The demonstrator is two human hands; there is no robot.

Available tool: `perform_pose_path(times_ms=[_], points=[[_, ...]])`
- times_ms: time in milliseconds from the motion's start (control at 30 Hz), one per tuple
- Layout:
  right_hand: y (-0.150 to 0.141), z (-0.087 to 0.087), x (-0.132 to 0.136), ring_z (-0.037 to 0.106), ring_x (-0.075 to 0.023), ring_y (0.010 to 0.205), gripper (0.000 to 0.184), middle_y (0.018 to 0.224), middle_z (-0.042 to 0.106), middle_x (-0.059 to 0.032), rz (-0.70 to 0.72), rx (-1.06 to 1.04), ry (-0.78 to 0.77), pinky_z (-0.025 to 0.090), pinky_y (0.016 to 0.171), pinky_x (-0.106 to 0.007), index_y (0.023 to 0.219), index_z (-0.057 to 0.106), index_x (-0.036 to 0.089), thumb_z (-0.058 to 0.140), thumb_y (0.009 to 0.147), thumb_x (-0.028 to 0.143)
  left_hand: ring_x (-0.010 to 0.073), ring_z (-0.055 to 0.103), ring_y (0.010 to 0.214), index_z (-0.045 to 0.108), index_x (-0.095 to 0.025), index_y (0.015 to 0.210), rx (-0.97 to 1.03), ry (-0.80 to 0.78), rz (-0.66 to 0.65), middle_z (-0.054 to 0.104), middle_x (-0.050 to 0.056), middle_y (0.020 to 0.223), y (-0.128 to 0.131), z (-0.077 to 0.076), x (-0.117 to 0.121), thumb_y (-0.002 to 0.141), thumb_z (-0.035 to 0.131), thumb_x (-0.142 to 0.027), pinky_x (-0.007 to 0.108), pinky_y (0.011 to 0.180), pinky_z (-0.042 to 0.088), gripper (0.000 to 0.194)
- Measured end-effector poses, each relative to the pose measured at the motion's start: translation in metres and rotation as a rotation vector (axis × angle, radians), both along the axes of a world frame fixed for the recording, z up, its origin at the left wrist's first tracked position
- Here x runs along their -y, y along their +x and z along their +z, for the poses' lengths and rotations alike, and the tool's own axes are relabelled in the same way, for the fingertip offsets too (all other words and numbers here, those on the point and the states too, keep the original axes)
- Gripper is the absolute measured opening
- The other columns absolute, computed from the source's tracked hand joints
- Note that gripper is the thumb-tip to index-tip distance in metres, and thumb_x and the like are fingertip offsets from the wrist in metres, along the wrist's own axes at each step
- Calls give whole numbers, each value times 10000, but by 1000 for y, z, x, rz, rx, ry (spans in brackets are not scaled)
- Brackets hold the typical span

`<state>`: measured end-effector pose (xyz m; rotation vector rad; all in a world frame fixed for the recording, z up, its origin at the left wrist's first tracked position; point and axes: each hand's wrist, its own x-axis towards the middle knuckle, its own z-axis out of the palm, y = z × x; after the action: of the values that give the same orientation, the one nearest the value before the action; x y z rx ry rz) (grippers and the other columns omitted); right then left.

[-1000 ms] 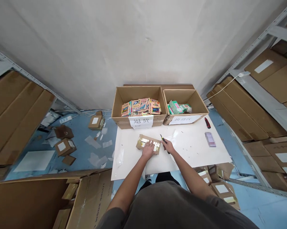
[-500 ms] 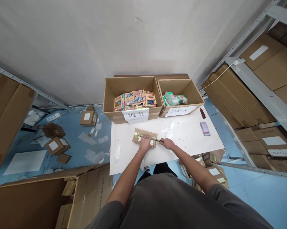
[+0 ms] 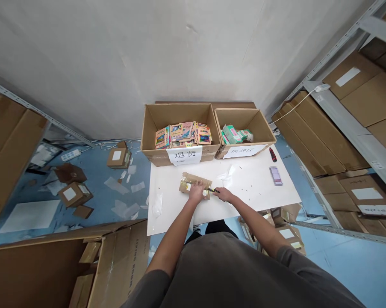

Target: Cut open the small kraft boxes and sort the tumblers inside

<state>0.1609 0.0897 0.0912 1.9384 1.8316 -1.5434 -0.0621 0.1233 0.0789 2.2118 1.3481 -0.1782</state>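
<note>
A small taped cardboard box [image 3: 185, 179] lies on the white tabletop [image 3: 180, 218], slightly askew. My left hand [image 3: 197, 191] is on top of the box and grips it, covering part of its label. In my right hand [image 3: 224, 194] is a utility knife [image 3: 214, 191] with black and yellow parts. Its tip end meets the right end of the box. Whether the blade is inside the tape cannot be made out. Crumpled white paper [image 3: 226, 174] lies just beyond my right hand.
Behind stand a large open carton [image 3: 151, 128] of colourful flat packs and another carton [image 3: 263, 128] with green boxes. A red cutter [image 3: 272, 155] and a blurred purple item [image 3: 275, 176] are at the right. Shelving with cartons [image 3: 359, 188] flanks the table; parcels [image 3: 75, 194] litter the floor.
The knife and my right hand have shifted very slightly at the box's right end. My left hand remains on the box. The whole view has moved a little.
</note>
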Motion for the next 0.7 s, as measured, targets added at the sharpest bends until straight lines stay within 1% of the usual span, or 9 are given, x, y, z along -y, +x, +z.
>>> perform_pose_path(times_ms=[133, 267, 333, 367, 433, 500, 567, 700], points=[[4, -1, -9, 529, -117, 497, 255, 667, 598, 34, 106, 35, -25, 372, 535, -214, 959, 642, 216, 555, 1004, 452, 351, 362, 1502, 712, -224, 1153, 29, -21, 7, 483, 121, 1585, -2, 1, 0, 650, 928, -289, 429, 1174, 330, 551], [5, -1, -21, 591, -144, 663, 231, 797, 659, -3, 203, 124, 95, 356, 596, -213, 901, 666, 223, 591, 986, 424, 363, 353, 1513, 686, -211, 1205, 61, -44, 20, 468, 138, 1595, -5, -2, 0, 636, 941, -270, 441, 1192, 312, 627], [4, 2, -30, 598, -155, 693, 222, 813, 665, -8, 257, 122, 114, 356, 613, -221, 896, 678, 228, 605, 971, 424, 368, 334, 1525, 680, -205, 1210, 64, -42, -1, 452, 148, 1604, -6, -4, -2, 636, 945, -270, 447, 1195, 308, 636], [4, 4, -35, 594, -157, 672, 216, 797, 662, -6, 279, 111, 93, 359, 613, -228, 902, 683, 230, 610, 962, 424, 370, 321, 1532, 679, -208, 1206, 62, -43, -13, 443, 147, 1610, -6, -5, -3, 640, 944, -275, 452, 1194, 309, 628], [4, 11, -47, 571, -153, 592, 203, 732, 640, 4, 320, 86, -4, 371, 598, -243, 913, 692, 233, 632, 936, 425, 370, 306, 1541, 675, -217, 1205, 59, -52, -34, 429, 141, 1621, -7, -6, -4, 646, 945, -282, 458, 1187, 318, 624], [6, 19, -59, 524, -145, 507, 197, 641, 597, 19, 356, 78, -132, 377, 571, -258, 898, 697, 229, 675, 892, 425, 363, 310, 1543, 663, -223, 1230, 67, -64, -50, 421, 139, 1627, -8, -6, -5, 634, 953, -276, 453, 1180, 329, 665], [10, 27, -68, 481, -138, 464, 193, 570, 550, 31, 393, 85, -228, 378, 549, -268, 859, 694, 222, 711, 852, 414, 354, 324, 1539, 647, -219, 1261, 82, -73, -69, 421, 146, 1628, -8, -5, -5, 609, 966, -257, 439, 1177, 335, 726], [13, 37, -78, 434, -120, 440, 195, 530, 516, 41, 410, 99, -303, 379, 526, -269, 807, 683, 217, 745, 801, 402, 342, 333, 1537, 639, -203, 1280, 99, -73, -92, 429, 160, 1620, -10, -6, -2, 597, 971, -238, 428, 1185, 328, 761]])
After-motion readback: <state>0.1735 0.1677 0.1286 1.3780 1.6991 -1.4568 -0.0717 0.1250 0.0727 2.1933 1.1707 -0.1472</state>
